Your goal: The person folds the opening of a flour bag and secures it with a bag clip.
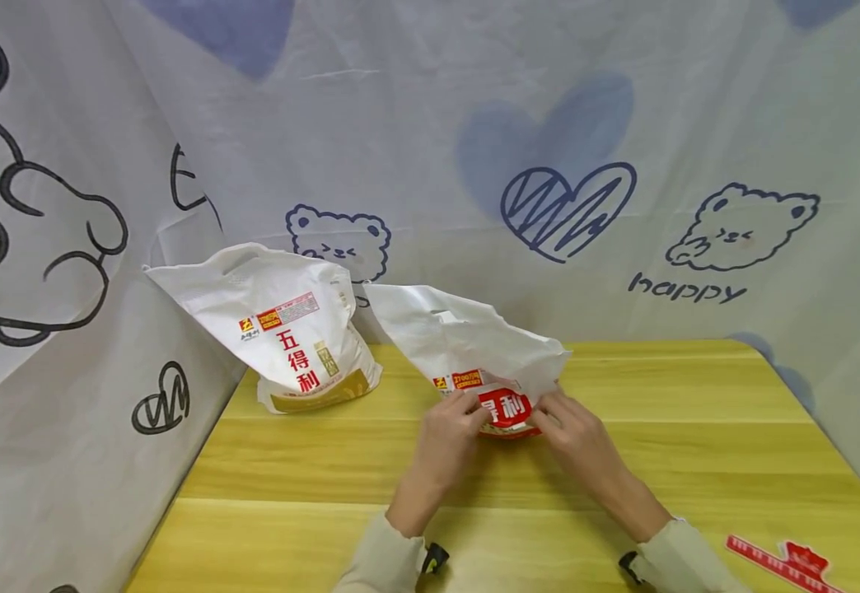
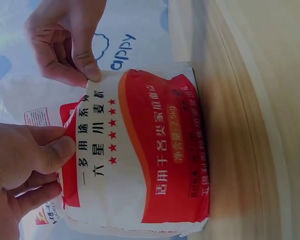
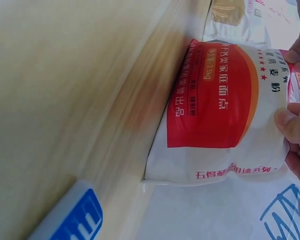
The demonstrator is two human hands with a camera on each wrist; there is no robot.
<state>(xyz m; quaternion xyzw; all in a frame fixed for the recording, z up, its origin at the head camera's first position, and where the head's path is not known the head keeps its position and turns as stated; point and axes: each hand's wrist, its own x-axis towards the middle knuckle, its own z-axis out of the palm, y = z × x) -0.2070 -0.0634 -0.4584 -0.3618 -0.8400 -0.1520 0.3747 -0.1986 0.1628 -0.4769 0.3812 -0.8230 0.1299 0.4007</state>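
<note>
Red on its front, the bag (image 1: 474, 350) stands near the back edge of the table (image 1: 311, 478); the left hand (image 1: 451, 432) and right hand (image 1: 572, 428) both pinch it. Another, gold-marked pack (image 1: 289, 321) stands at the back left corner, a clip (image 1: 804, 559) near the right edge.

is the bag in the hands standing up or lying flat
Standing up: the bag has its base on the table, and its printed front rises to where the left hand and right hand pinch it.

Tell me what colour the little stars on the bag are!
The stars are red, clearest in the left wrist view.
</note>
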